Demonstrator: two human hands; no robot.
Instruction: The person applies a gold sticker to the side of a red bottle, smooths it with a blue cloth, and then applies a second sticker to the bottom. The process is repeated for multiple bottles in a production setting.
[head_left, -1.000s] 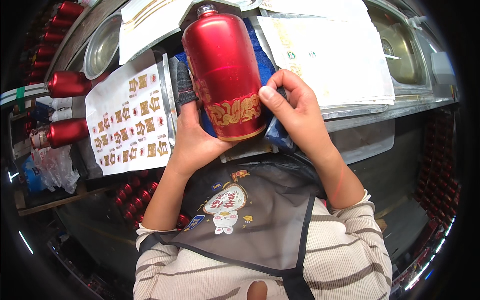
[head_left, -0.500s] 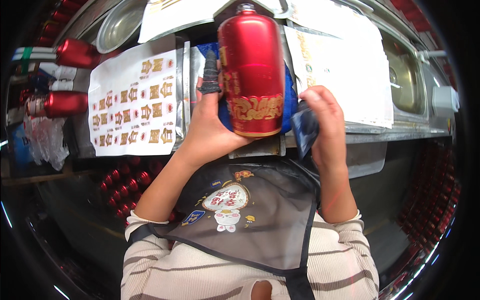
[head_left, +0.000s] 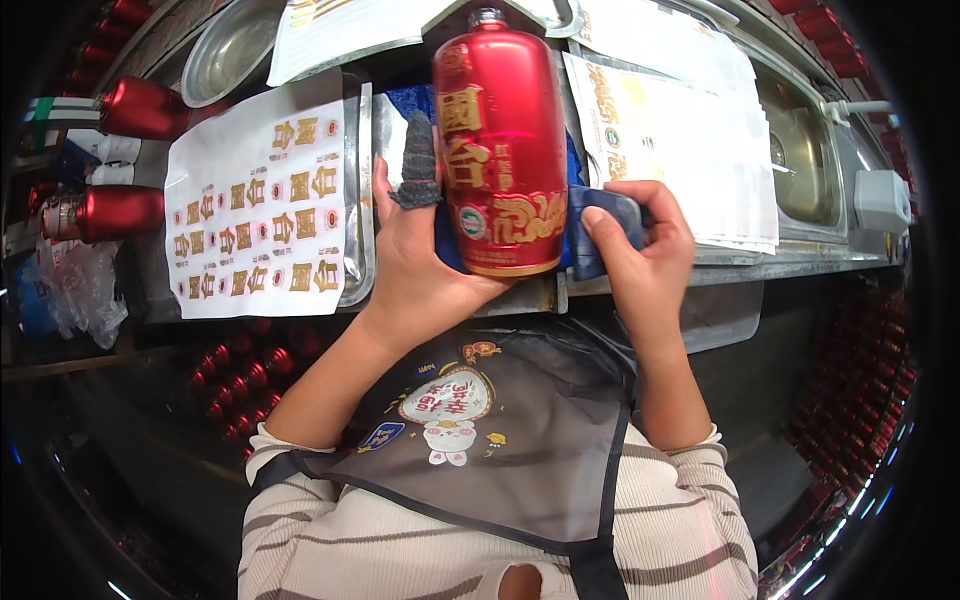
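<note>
Far left, two red bottles [head_left: 122, 213] lie on their sides, one nearer the person than the other, and just below them there's a crumpled clear plastic bag [head_left: 88, 290]. Next along, a white sheet [head_left: 255, 210] dotted with gold characters and small red marks, spread over a metal tray [head_left: 356, 200], with a round metal bowl [head_left: 230, 52] beyond it. Down in the dark under the bench [head_left: 815, 258], clustered red caps or bottles [head_left: 240, 375] glint.

Now the left hand [head_left: 425, 265]! One finger, in a dark grey wrap [head_left: 418, 165], points up along the bottle's left side, spread well away from the thumb, which runs in at the base; how hard they press, I can't tell.

Centre stage, the big red bottle [head_left: 515, 120], neck away from the person, gold characters and a gold band facing up, blue cloth [head_left: 405, 105] showing behind.

And here's the right hand [head_left: 645, 250], thumb and fingers pinching a flat dark blue piece [head_left: 608, 218] right at the bottle's lower right edge; contact is hard to judge. Further right, a stack of white printed sheets [head_left: 690, 150], a metal basin [head_left: 800, 160], and a white box [head_left: 882, 202].
</note>
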